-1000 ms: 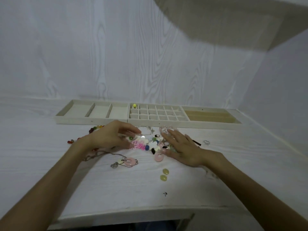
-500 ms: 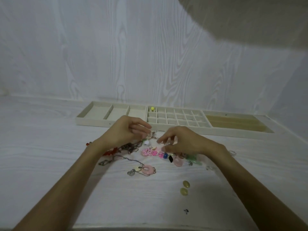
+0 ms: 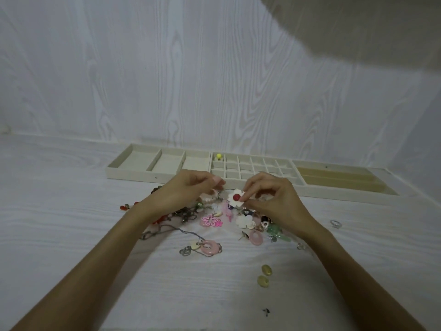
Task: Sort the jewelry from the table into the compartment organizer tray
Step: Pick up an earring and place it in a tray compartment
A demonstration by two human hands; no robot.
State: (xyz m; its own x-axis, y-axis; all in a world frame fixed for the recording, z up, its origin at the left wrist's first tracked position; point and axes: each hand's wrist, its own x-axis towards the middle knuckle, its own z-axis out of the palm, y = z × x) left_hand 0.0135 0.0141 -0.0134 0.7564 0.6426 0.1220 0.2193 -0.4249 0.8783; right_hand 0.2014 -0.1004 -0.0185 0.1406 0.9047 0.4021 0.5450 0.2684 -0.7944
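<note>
A loose jewelry pile lies on the white table in front of the beige organizer tray. My right hand pinches a white flower earring with a red centre just above the pile. My left hand hovers beside it with curled fingers, its fingertips pinched on a thin dark wire that runs toward the flower. A yellow bead piece sits in the back-left cell of the tray's small-cell grid.
A pink flower, a second white flower, a pink ring pendant on a cord and a pink oval hoop lie in the pile. Two gold ovals lie nearer me. A silver ring lies to the right.
My right hand went from lying flat on the pile to lifting the white flower earring in a pinch. My left hand stayed curled over the pile. My head moved closer.
</note>
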